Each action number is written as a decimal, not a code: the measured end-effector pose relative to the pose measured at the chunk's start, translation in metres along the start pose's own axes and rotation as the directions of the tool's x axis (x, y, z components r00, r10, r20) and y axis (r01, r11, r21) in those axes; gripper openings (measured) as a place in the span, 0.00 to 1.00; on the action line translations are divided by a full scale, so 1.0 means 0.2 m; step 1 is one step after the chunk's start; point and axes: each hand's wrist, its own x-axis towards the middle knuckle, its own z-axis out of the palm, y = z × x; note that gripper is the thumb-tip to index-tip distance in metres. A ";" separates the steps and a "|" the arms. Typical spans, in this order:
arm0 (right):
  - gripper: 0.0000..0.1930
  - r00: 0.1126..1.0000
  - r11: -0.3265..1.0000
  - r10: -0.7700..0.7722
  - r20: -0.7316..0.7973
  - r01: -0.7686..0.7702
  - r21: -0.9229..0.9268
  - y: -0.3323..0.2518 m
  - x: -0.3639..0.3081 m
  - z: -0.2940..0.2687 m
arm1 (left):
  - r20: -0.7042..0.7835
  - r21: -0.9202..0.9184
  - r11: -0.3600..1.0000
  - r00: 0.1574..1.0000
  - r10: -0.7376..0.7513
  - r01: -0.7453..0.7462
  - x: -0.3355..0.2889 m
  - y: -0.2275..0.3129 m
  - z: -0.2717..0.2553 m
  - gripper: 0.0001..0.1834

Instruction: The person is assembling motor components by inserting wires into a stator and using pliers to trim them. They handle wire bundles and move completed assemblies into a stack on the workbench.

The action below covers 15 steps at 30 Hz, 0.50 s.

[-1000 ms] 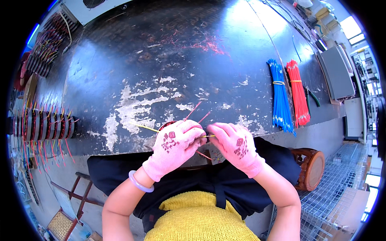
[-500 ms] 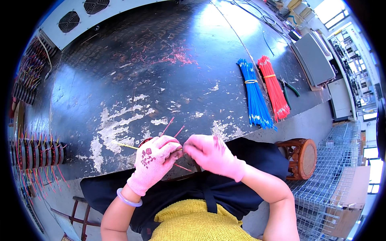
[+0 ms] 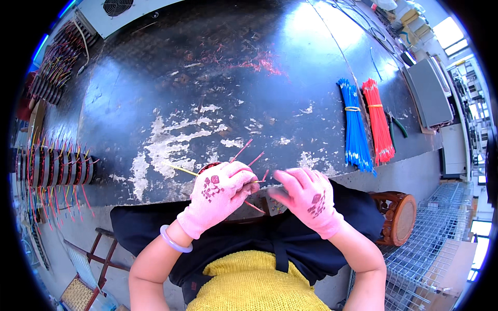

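Observation:
Over the near edge of the worktable, my left hand (image 3: 220, 194), in a pink patterned glove, is closed around a wire-wound part (image 3: 208, 167). Only a dark red rim of it shows; the palm hides the rest. A yellow wire (image 3: 182, 170) sticks out to the left of the fist, and several red wires (image 3: 241, 150) fan out above and to the right. My right hand (image 3: 311, 199), gloved the same way, is just right of the wire ends. Its fingers and thumb are apart, with nothing visible between them.
Banded blue wires (image 3: 358, 129) and red wires (image 3: 378, 122) lie at the right beside green-handled pliers (image 3: 399, 127). Ringed grey cores with wires (image 3: 57, 167) stand at the left edge. Red scraps (image 3: 264, 63) litter the tabletop (image 3: 207, 88). A wooden stool (image 3: 399, 217) stands right.
My right hand has drawn away to the right from the wire ends and its fingers have spread. My left hand keeps its hold on the part. The whole view has shifted.

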 end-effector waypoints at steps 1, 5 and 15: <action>0.21 0.999 0.999 -0.036 -0.016 0.036 -0.007 -0.01 0.02 0.02 | -0.001 0.006 1.000 1.000 0.000 0.000 0.01 0.00 0.00 0.11; 0.16 0.996 0.995 -0.084 -0.002 0.084 0.048 0.01 0.05 0.11 | -0.015 0.027 0.999 0.999 0.035 -0.035 0.01 -0.01 0.01 0.09; 0.11 0.893 0.712 0.196 0.404 -0.413 0.568 0.01 0.07 0.02 | -0.037 0.014 0.999 0.998 0.050 -0.050 0.01 -0.01 0.01 0.09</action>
